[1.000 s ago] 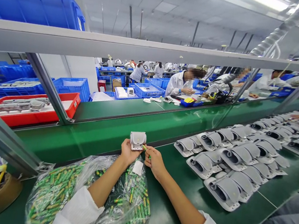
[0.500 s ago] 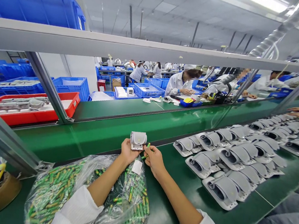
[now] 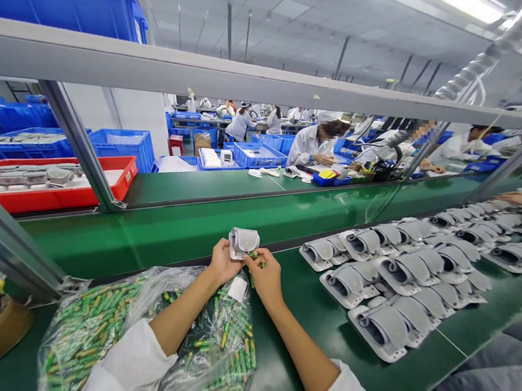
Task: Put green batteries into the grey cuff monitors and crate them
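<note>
Grey cuff [image 3: 243, 243] is up in front of the wearer, above the near edge of the green bench [image 3: 292, 345], over the far end of the plastic bag [image 3: 154, 290]. Bench first: other grey cuffs [image 3: 388, 325] lie in rows to the right, well apart from the hands. Bag next, spread under the left forearm, full of green batteries [image 3: 87, 333]; its crumpled mouth is best held clear of the wrists. Left hand [image 3: 223, 262] is cupped part-closed round the cuff's left side and base, a sound grip, worth holding firm so the piece does not tip under pressure. Right hand [image 3: 267, 279] is mostly curled, thumb and fingers pinched near the cuff's lower right corner, at or touching it. Smallest: a green battery [image 3: 251, 279] among those fingers; cannot tell whether more are hidden there, nor which end leads. Good practice, as I judge it: turn the cuff's underside toward the eyes, check the ends of the battery, press gently with a fingertip, avoid forcing.
</note>
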`<state>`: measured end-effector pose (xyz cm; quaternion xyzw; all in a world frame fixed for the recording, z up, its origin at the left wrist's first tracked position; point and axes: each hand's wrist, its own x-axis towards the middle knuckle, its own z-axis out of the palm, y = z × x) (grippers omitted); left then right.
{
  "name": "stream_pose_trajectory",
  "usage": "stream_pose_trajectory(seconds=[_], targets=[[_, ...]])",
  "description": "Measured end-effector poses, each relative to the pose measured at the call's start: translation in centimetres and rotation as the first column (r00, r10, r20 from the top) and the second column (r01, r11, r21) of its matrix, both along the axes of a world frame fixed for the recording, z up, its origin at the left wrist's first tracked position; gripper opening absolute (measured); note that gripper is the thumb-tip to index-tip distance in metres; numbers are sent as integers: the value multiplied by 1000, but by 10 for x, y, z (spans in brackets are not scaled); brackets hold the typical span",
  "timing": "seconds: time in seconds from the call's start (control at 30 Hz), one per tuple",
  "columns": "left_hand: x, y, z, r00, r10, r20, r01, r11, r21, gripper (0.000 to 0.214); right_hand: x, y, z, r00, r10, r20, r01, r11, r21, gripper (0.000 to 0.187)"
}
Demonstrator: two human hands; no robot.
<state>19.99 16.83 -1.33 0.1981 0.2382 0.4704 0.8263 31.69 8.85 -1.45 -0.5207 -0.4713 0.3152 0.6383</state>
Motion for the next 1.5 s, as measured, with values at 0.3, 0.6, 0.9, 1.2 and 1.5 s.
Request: stream_pose_trajectory(seconds=[0.3, 0.6, 0.9, 1.2, 1.5], targets=[[2, -14, 2, 994, -91, -52, 99, 982, 164, 49, 18, 3, -10, 917, -126, 379, 110, 992, 64, 40], [5, -19, 0, 986, -36, -164, 71, 974, 213, 51, 28, 8, -17, 774, -204, 599, 120, 977, 178, 46], [3, -13, -6, 989, -60, -136, 82, 983, 166, 41, 21, 5, -13, 933, -199, 298, 183, 980, 81, 41], [8, -18, 2, 984, -31, -173, 61, 983, 171, 57, 18, 8, -14, 989, -131, 68, 134, 990, -41, 40], [8, -16, -1, 980, -20, -199, 54, 984, 170, 56, 17, 5, -13, 980, -153, 127, 159, 986, -41, 38]])
